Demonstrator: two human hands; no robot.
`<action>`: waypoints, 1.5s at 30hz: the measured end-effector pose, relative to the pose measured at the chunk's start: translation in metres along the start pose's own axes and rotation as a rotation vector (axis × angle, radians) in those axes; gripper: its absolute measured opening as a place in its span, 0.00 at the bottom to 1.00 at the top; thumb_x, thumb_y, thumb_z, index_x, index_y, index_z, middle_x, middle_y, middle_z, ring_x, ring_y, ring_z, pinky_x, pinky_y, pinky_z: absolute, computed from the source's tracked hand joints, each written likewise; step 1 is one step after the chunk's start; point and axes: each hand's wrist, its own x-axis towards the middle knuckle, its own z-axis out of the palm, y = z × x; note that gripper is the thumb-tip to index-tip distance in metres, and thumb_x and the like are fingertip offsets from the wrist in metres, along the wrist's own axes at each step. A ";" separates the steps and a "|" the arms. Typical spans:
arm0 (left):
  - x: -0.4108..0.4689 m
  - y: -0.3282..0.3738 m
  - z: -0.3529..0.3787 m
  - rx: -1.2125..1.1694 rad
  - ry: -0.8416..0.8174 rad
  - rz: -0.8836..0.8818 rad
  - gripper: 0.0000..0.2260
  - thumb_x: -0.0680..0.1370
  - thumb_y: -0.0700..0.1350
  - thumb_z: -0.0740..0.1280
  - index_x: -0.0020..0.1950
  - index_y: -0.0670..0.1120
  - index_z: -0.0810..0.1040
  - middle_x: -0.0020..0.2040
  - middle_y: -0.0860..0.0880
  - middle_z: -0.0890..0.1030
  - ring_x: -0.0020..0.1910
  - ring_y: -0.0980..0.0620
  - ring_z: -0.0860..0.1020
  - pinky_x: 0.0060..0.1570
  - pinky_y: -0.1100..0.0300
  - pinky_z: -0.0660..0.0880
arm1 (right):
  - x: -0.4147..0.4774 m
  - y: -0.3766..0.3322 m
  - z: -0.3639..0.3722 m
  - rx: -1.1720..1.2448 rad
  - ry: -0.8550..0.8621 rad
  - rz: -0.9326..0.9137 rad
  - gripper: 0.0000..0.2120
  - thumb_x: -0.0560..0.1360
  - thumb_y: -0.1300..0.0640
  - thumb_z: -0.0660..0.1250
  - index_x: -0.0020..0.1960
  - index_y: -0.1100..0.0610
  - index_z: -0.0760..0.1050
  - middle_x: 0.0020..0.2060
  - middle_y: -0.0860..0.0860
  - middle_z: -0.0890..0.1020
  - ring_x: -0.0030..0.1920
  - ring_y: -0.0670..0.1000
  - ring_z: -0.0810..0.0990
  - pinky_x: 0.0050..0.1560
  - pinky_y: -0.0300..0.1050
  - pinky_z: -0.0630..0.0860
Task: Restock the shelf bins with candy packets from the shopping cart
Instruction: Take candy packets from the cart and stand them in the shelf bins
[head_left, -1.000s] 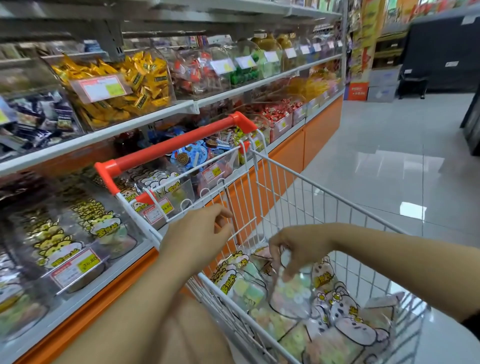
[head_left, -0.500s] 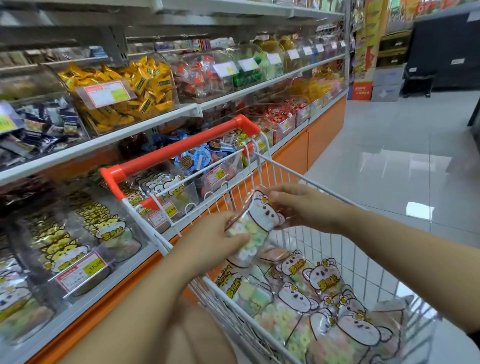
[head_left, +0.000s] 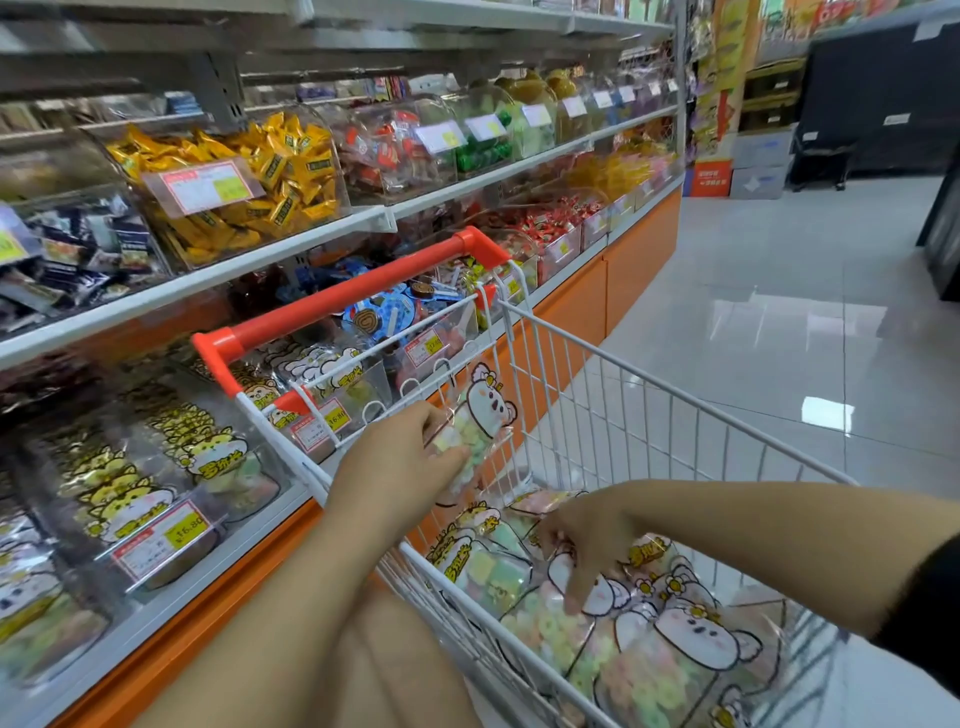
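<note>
My left hand (head_left: 400, 462) holds a clear candy packet (head_left: 480, 421) printed with a white cartoon animal, lifted above the cart's near-left corner. My right hand (head_left: 587, 545) reaches down into the white wire shopping cart (head_left: 623, 395), fingers spread and touching the pile of candy packets (head_left: 639, 639) inside. On the left, clear shelf bins (head_left: 171, 483) on the lowest shelf hold similar cartoon packets behind price tags.
The cart's orange handle (head_left: 343, 301) stands between me and the shelves. Upper shelf bins hold yellow-wrapped candy (head_left: 244, 176) and red sweets (head_left: 389, 150). The orange shelf base (head_left: 639, 249) runs along the left. Glossy tiled floor (head_left: 779, 322) stretches right; dark fixtures stand at the far right.
My right hand passed the packet to my left hand and dropped back into the cart. The left hand has moved the packet up and left, toward the bins.
</note>
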 end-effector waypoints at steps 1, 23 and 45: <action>-0.001 0.000 -0.001 -0.002 -0.001 0.000 0.08 0.77 0.55 0.69 0.52 0.54 0.75 0.41 0.55 0.78 0.42 0.53 0.77 0.44 0.55 0.75 | -0.002 0.002 -0.005 -0.016 0.034 -0.014 0.37 0.70 0.42 0.76 0.72 0.55 0.66 0.57 0.53 0.78 0.53 0.53 0.78 0.57 0.50 0.74; -0.026 0.017 -0.023 -0.553 -0.273 0.118 0.15 0.75 0.67 0.65 0.61 0.73 0.69 0.62 0.69 0.71 0.58 0.65 0.76 0.55 0.65 0.73 | -0.074 -0.010 -0.045 0.604 1.111 -0.648 0.08 0.72 0.62 0.76 0.38 0.54 0.79 0.64 0.43 0.78 0.66 0.42 0.75 0.52 0.46 0.80; -0.007 0.024 -0.012 -0.624 -0.337 -0.093 0.31 0.68 0.63 0.75 0.66 0.52 0.75 0.56 0.56 0.83 0.52 0.58 0.82 0.56 0.58 0.77 | -0.072 0.027 -0.026 0.436 0.457 -0.136 0.17 0.76 0.54 0.73 0.60 0.57 0.73 0.49 0.55 0.83 0.48 0.55 0.84 0.49 0.52 0.84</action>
